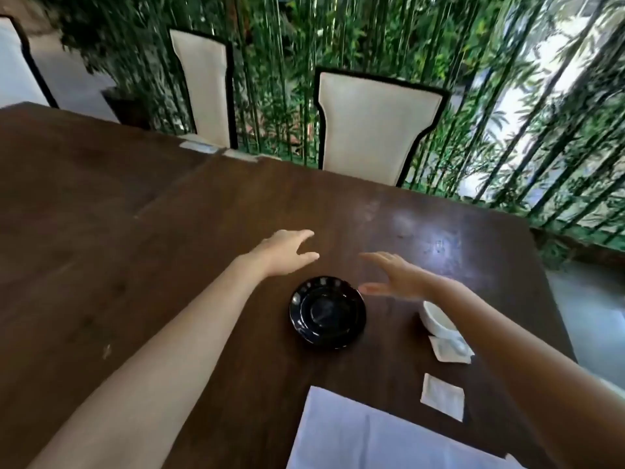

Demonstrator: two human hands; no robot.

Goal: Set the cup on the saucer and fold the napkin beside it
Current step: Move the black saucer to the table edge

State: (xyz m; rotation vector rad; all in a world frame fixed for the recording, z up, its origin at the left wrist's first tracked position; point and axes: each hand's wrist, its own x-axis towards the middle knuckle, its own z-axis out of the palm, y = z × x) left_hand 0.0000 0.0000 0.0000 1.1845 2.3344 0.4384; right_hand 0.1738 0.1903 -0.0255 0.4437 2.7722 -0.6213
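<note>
Cup (pixel 435 319) stands right of the saucer (pixel 327 313), while left hand (pixel 287 250) and right hand (pixel 395 275) hover, grips spread and empty.

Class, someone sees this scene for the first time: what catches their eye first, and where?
Two open, empty hands, the left hand and the right hand, hover over a dark wooden table just beyond a glossy black saucer at its centre. A white cup stands right of the saucer, half hidden by the right forearm, and a pale napkin lies spread at the near edge.
</note>
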